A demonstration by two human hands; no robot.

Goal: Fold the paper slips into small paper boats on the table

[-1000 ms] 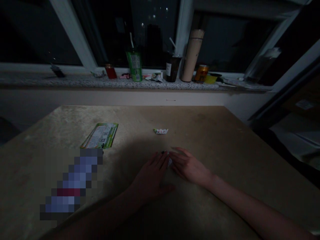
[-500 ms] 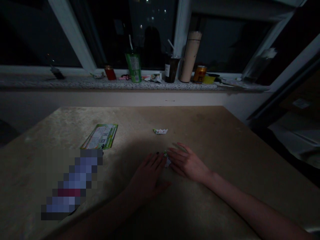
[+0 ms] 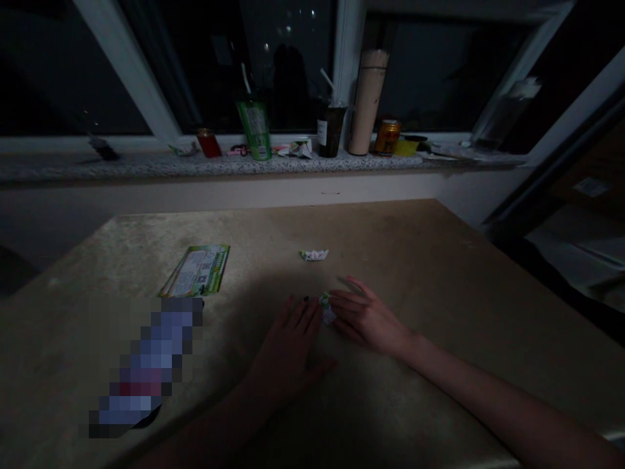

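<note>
Between my two hands on the table is a small piece of folded printed paper (image 3: 327,310), green and white, partly covered by fingers. My left hand (image 3: 288,342) lies flat, palm down, its fingertips at the left edge of the paper. From the right, my right hand (image 3: 368,319) reaches in with stretched fingers; its fingertips touch or overlap the paper's right side. Just beyond them sits a folded paper boat (image 3: 314,255) in similar print. Neither hand grasps anything that I can make out.
Green printed sheets (image 3: 198,270) lie at the left of the table (image 3: 390,234), near a long blurred-out object (image 3: 151,365). Along the windowsill (image 3: 166,168) stand a green cup (image 3: 256,130), a dark cup (image 3: 331,130), a tall pinkish flask (image 3: 368,104) and an orange can (image 3: 387,138).
More of the folded paper shows between my hands, as the gap between my fingertips has widened slightly. The whole view has shifted a little with my head.
</note>
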